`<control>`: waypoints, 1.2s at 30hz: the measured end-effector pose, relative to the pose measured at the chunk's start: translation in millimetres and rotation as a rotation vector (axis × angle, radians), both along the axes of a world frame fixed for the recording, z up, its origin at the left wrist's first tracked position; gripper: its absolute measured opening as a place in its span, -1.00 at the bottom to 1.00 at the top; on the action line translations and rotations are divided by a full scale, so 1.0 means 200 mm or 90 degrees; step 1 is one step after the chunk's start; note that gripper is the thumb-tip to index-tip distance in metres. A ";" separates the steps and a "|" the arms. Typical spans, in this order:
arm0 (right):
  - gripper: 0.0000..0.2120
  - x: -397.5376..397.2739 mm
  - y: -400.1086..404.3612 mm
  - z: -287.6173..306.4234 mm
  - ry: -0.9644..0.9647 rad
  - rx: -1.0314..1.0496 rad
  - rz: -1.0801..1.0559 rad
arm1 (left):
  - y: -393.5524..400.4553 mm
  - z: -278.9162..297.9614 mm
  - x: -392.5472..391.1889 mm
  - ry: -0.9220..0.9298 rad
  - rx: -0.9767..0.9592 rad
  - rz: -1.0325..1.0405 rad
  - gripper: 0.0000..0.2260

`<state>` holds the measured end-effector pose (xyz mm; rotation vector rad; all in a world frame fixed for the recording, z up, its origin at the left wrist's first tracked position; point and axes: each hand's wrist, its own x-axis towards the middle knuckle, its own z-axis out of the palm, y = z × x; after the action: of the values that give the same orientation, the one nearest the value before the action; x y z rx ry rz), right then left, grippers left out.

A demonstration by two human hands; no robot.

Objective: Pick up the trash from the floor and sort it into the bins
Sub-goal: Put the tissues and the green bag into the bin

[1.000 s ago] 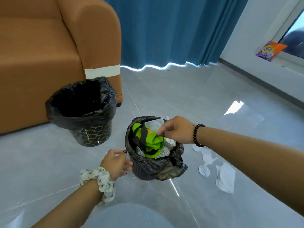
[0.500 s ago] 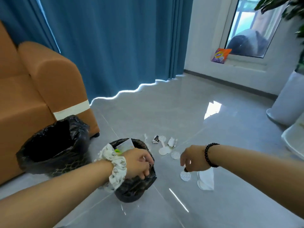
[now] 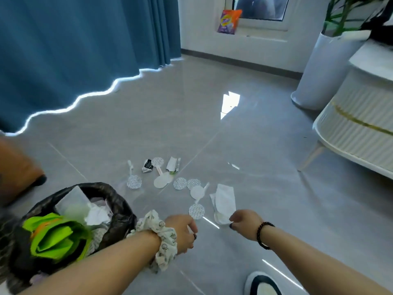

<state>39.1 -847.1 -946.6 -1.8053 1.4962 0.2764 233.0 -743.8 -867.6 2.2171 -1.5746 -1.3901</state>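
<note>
Partly done: black-lined bin (image 3: pixel 119 201) at lower left already stuffed with green and white scraps; round foil seals (image 3: pixel 196 211), a white wrapper (image 3: pixel 224 201) and small packets (image 3: pixel 174 163) still on the floor (image 3: pixel 255 156). Right hand (image 3: pixel 244 223) near the wrapper, fingers curled, grip unclear; left hand (image 3: pixel 180 231) loosely curled, empty.

Bright daylight from the window (image 3: pixel 258 7) glares off the floor (image 3: pixel 230 103); edges bend and blur.

Black-lined bin (image 3: pixel 119 201) stuffed with green and white waste, white round seals (image 3: pixel 134 181) and wrappers (image 3: pixel 224 202) scattered on floor beside it
</note>
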 end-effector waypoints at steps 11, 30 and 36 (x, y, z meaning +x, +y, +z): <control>-0.51 0.06 -0.30 -0.46 -0.093 -0.032 -0.374 | -0.23 -0.27 -0.10 0.205 0.073 0.219 -0.86; -0.89 -0.23 0.12 -0.41 -0.522 0.320 -0.580 | -0.08 -0.50 -0.29 0.194 -0.101 0.410 -0.55; -0.91 -0.24 0.26 -0.26 -0.527 0.273 -0.392 | -0.02 -0.51 -0.30 0.017 -0.149 0.062 -0.19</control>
<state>-8.8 -794.9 -997.9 -0.8679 1.1723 -0.3918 173.3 -748.4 -968.9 2.0985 -1.5122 -1.1399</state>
